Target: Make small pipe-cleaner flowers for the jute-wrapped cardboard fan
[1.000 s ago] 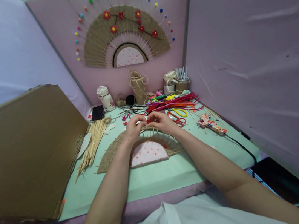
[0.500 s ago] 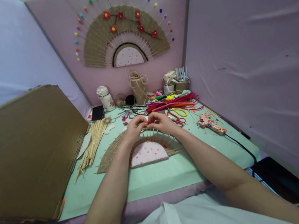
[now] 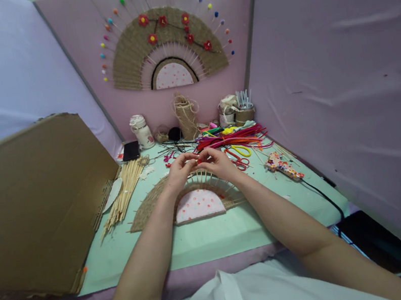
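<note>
Over the upper edge of a half-round woven fan point(image 3: 149, 207), my left hand point(image 3: 182, 169) and my right hand point(image 3: 216, 161) meet at their fingertips. Both hands are closed in a pinch around a small red piece point(image 3: 198, 160), mostly hidden by the fingers; its exact kind cannot be made out. The fan lies flat on the table, with thin sticks showing between its woven band and a pink dotted half-circle point(image 3: 199, 205). Just behind my right hand lie red-handled scissors point(image 3: 240, 162).
Right of the hands rests a patterned glue gun point(image 3: 283, 166) with a black cord. Red pipe cleaners point(image 3: 231, 137) lie behind. A bundle of sticks point(image 3: 125, 191) and a large cardboard sheet point(image 3: 41, 207) are at left. A twine roll point(image 3: 186, 116) stands below a finished fan point(image 3: 126, 55) on the wall.
The fingers have shifted slightly around the small red piece, and the fingertips sit a little higher and more rounded. The fan and the other things stay in place.
</note>
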Action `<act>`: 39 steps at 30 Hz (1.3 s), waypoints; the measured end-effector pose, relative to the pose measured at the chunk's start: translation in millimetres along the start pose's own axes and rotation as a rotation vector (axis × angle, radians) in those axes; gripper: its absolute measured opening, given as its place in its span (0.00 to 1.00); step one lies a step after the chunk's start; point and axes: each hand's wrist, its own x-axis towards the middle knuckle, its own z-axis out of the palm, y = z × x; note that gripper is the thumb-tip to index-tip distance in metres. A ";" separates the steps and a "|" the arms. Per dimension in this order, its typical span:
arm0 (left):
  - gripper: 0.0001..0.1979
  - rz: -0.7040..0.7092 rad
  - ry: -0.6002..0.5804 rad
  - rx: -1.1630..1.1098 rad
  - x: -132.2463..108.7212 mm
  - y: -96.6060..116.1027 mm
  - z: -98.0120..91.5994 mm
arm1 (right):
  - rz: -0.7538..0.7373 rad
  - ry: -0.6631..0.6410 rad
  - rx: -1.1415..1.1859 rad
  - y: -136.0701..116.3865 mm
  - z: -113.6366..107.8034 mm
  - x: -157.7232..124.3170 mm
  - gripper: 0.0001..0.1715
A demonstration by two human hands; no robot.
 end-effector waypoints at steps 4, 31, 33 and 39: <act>0.19 -0.095 -0.042 -0.144 -3.8 1.2 7.5 | -0.079 0.080 -0.125 -3.3 0.0 -0.5 0.04; 0.07 0.190 0.225 0.296 -2.1 -12.5 12.1 | -0.038 0.084 -0.219 10.2 1.2 -0.6 0.12; 0.07 0.210 0.234 0.347 -1.9 -14.9 10.9 | -0.040 0.085 -0.241 10.1 0.8 -0.6 0.11; 0.06 0.227 0.272 0.377 -1.4 -15.1 10.0 | -0.033 0.090 -0.258 9.9 1.0 -0.5 0.11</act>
